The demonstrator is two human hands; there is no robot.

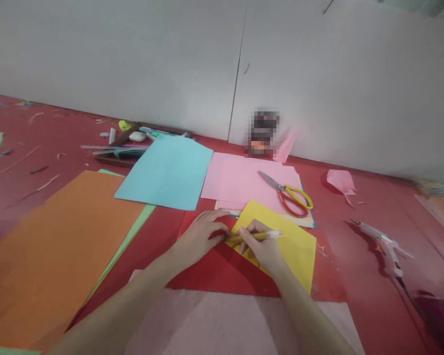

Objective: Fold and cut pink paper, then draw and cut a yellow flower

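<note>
In the head view, my right hand (261, 244) is closed round a slim pen (268, 235) with a pale end, its tip pointing left. The pen lies low over the left corner of a yellow paper sheet (292, 246). My left hand (207, 229) rests palm down on a red paper sheet (222, 271), fingers bent and apart, with the fingertips beside that yellow corner. Whether they press on the yellow sheet I cannot tell. The yellow sheet partly covers the red one, and my right wrist hides some of it.
Scissors (296, 199) lie on pink paper (240, 180) beyond my hands. A light blue sheet (170, 172) overlaps a tray (107, 157) of pens. Orange paper (70, 246) spreads at left. At right lies a glue gun (387, 249) with its cord. A wall (133, 64) closes the back.
</note>
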